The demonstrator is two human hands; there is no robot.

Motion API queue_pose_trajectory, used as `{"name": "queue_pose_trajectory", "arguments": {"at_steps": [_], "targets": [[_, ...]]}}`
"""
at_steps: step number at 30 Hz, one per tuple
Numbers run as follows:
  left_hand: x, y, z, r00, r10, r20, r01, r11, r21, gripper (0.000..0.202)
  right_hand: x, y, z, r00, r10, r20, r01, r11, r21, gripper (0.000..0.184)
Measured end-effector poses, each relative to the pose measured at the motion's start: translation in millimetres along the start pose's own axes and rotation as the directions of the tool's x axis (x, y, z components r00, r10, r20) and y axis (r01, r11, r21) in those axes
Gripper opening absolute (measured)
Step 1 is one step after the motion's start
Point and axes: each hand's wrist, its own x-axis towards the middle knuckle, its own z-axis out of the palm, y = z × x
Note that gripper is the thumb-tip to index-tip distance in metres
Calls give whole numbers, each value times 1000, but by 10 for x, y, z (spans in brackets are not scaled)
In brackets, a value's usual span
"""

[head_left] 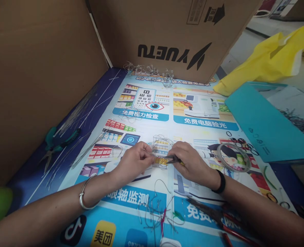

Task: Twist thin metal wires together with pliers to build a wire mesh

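Near the middle of the poster, my left hand (132,163) is closed, thumb and finger pinching thin metal wire (162,141) bent into loose loops. My right hand (191,163) is wrapped round small dark pliers (173,159), whose handle shows a bit of yellow. Their jaws point left and reach the wire by my left fingertips; whether they bite on it I cannot tell. Below my hands lie several short bent wires (153,212), with pink and green bits among them. Red-handled pliers (216,216) rest partly under my right forearm.
Cardboard walls (172,27) stand at the back and left. Teal-handled pliers (56,144) and long straight wires (74,113) lie at left. Wire pieces with clear beads (152,70) sit at the back. A tape roll (233,157), several dark rings (241,140) and a blue box (265,127) are at right.
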Motion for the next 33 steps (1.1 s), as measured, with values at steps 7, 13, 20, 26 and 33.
{"name": "queue_pose_trajectory", "arguments": {"at_steps": [7, 13, 20, 26, 33], "targets": [[-15, 36, 2, 999, -7, 35, 9, 999, -31, 19, -1, 6, 4, 1000, -1, -15, 1, 1000, 1, 10], [-48, -21, 1, 997, 73, -15, -72, 996, 45, 19, 2, 5, 1, 1000, 5, -5, -5, 1000, -6, 10], [-62, -29, 7, 987, 154, -42, -146, 978, 148, 13, 14, -1, 0, 1000, -2, -11, 2, 1000, -10, 9], [-68, -42, 20, 982, 172, -72, -157, 972, 172, 18, 23, -11, -13, 1000, -2, -7, 2, 1000, -25, 9], [-67, -72, 29, 970, 226, -93, -208, 962, 176, 16, 18, -19, -1, 1000, 16, -11, -16, 1000, -24, 9]]}}
